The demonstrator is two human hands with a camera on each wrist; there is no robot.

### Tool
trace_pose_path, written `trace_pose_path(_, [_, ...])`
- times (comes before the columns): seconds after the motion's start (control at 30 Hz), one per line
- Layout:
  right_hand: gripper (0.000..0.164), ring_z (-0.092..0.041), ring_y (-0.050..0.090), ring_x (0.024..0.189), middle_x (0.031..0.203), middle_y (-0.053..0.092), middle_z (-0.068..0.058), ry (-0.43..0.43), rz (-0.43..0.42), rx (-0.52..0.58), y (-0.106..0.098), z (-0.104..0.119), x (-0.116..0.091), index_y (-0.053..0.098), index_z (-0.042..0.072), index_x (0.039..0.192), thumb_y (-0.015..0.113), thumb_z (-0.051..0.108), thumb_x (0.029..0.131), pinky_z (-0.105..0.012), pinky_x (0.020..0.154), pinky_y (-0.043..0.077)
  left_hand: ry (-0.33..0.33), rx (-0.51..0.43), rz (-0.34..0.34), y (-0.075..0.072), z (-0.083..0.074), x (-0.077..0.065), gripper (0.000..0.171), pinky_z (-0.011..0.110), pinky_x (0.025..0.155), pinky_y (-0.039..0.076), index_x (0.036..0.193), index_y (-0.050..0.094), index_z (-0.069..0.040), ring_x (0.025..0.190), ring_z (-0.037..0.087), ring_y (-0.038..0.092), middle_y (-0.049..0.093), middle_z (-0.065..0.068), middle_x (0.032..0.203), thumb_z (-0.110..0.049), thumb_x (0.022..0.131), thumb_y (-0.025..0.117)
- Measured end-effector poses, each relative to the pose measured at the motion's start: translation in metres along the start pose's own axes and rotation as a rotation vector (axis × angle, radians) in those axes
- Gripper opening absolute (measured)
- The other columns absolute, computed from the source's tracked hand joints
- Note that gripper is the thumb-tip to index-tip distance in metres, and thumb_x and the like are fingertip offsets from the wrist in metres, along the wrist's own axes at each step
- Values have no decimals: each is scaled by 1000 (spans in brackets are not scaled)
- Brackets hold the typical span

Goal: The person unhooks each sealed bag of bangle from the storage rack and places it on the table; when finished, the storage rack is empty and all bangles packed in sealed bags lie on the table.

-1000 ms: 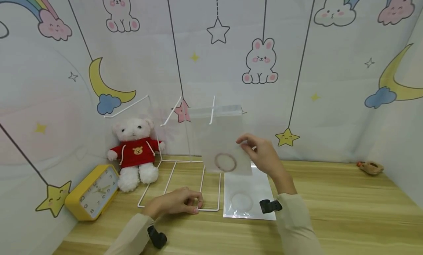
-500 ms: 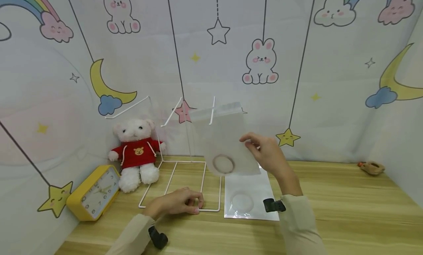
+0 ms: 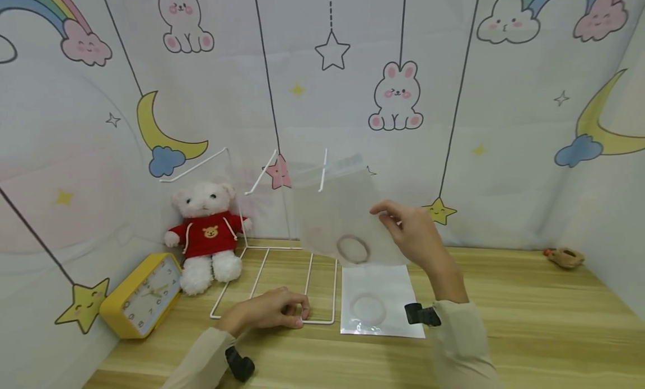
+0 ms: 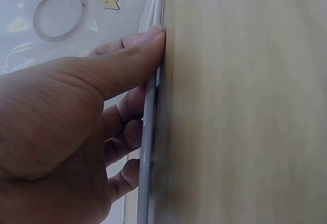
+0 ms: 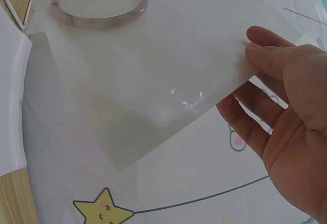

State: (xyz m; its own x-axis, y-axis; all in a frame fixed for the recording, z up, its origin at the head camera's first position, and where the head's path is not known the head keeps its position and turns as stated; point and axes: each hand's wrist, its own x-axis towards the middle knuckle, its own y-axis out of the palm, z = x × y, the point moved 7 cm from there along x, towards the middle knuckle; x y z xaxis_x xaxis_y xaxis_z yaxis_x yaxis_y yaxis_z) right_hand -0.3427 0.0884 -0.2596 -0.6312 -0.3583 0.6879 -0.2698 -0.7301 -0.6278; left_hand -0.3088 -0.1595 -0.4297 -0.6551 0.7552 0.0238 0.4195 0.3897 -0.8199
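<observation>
My right hand (image 3: 415, 232) pinches the side edge of a translucent plastic bag (image 3: 319, 215) between thumb and index finger. Inside, near the bag's bottom, lies a pale brownish-pink bangle (image 5: 102, 23). The bag slants, its top strip overlapping the right-hand hook (image 3: 323, 173) of a white wire rack (image 3: 335, 288) in the head view. Down at the rack's base, my left hand (image 3: 269, 308) grips the front bar (image 4: 149, 147), thumb on the near side and fingers curled behind. A second bag (image 3: 395, 296), with a pale ring showing in it, lies flat right of the rack.
Left of the rack base sits a white teddy bear (image 3: 209, 232) in a red hoodie. A yellow alarm clock (image 3: 121, 305) stands at the table's left. A small brown ornament (image 3: 565, 257) rests far right. The patterned cloth backdrop (image 3: 322, 109) rises behind the rack.
My right hand has moved a little to the right, drawing the bag's lower part with it. The bag has gone from nearly upright to slanted. My left hand has stayed on the rack.
</observation>
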Motion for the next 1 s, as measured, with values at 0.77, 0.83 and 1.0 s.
trace_pose_path(0.77, [18, -10, 44, 56, 83, 71, -2, -28, -152, 104, -32, 5, -5, 75, 14, 105, 63, 3, 97, -21, 51, 36, 42, -5, 0, 0, -2, 0, 8, 19, 66, 38, 96, 64, -15, 65, -1, 45, 50, -9, 68, -19, 94, 70])
trace_pose_path(0.83, [19, -9, 39, 55, 84, 70, 0, -30, -150, 120, -33, 6, -6, 75, 14, 105, 62, 3, 98, -21, 51, 34, 51, -9, 1, 0, -2, 1, 8, 18, 65, 38, 96, 63, -14, 64, -2, 45, 50, -9, 67, -18, 94, 70])
trace_pose_path(1.0, [19, -7, 30, 53, 84, 66, 2, -20, -142, 146, -37, 6, -7, 75, 15, 106, 62, 3, 98, -23, 49, 31, 57, -13, 0, 0, -2, 1, 8, 18, 64, 38, 96, 63, -14, 64, -2, 45, 50, -9, 67, -19, 94, 69])
